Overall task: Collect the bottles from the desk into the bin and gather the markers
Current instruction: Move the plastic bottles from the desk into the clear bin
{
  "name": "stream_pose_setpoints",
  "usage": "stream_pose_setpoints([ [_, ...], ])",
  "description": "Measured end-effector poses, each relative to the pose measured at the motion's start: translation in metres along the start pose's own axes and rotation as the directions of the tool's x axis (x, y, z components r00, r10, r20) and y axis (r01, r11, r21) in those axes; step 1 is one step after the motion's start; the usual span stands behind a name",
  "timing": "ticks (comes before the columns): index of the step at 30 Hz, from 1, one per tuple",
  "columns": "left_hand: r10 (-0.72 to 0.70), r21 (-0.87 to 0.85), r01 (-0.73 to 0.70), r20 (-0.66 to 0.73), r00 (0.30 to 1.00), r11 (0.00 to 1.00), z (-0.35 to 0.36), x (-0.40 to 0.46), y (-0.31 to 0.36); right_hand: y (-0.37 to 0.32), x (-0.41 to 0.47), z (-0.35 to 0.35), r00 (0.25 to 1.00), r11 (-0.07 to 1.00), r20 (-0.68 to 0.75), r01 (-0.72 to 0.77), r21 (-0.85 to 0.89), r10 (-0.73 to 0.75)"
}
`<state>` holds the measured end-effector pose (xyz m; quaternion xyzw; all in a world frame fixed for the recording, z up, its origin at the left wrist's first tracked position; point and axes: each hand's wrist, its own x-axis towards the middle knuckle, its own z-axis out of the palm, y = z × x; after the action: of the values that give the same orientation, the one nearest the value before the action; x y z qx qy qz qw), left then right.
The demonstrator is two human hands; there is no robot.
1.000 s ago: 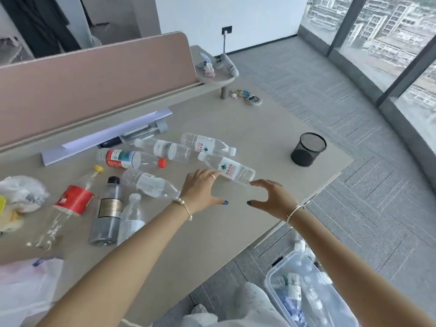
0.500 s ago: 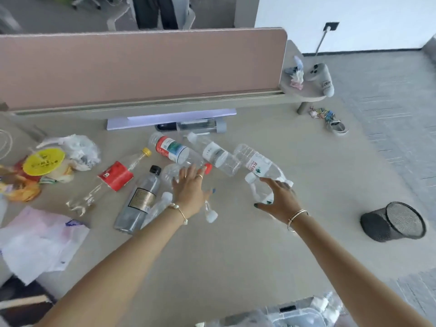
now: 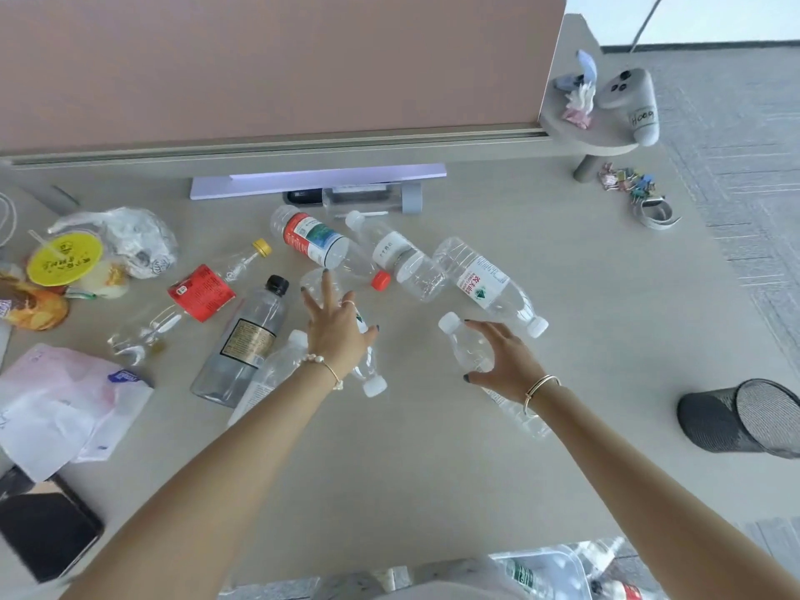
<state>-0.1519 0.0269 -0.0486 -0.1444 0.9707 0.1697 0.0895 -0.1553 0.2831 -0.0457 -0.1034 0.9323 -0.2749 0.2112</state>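
Several clear plastic bottles lie on the beige desk (image 3: 433, 469). My right hand (image 3: 504, 361) is closed around a small white-capped bottle (image 3: 465, 344) whose body runs under my wrist. My left hand (image 3: 335, 329) rests with fingers spread on another white-capped bottle (image 3: 370, 374). Beyond the hands lie a red-capped bottle (image 3: 316, 242), a white-labelled bottle (image 3: 400, 257) and a bottle with a red and green logo (image 3: 487, 290). To the left are a black-capped bottle (image 3: 246, 339) and a yellow-capped bottle (image 3: 201, 292). A black marker (image 3: 303, 197) lies by the partition. The clear bin (image 3: 558, 565) shows at the bottom edge.
A black mesh cup (image 3: 731, 420) lies on its side at the right. Plastic bags and snack wrappers (image 3: 86, 262), papers (image 3: 56, 409) and a phone (image 3: 39, 530) crowd the left. A pink partition (image 3: 277, 62) closes the back. Binder clips (image 3: 627, 181) and a tumbler (image 3: 368, 199) lie near it.
My right hand has closed around the small bottle and drawn it toward me. My left hand has settled onto its bottle. The view has tilted further down onto the desk.
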Motion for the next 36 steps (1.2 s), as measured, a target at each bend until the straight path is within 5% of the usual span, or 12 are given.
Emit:
stream_pose_setpoints([
  [6, -0.04, -0.08, 0.044, 0.042, 0.998, 0.996, 0.002, -0.005, -0.009, -0.01, -0.02, 0.004, 0.997, 0.998, -0.068, -0.021, 0.056, 0.025],
  [16, 0.319, -0.235, -0.323, -0.056, 0.946, 0.917, -0.034, -0.048, -0.006, -0.039, -0.09, 0.023, 0.958, 0.987, -0.27, -0.062, 0.15, 0.101],
  [25, 0.716, -0.381, -0.641, 0.087, 0.693, 0.667, -0.025, -0.128, 0.059, -0.03, -0.218, 0.037, 0.839, 0.932, -0.419, -0.258, 0.254, 0.346],
  [36, 0.903, -0.374, -0.832, 0.295, 0.313, 0.411, 0.057, -0.254, 0.165, 0.045, -0.406, 0.071, 0.639, 0.766, -0.427, -0.574, 0.29, 0.64],
])
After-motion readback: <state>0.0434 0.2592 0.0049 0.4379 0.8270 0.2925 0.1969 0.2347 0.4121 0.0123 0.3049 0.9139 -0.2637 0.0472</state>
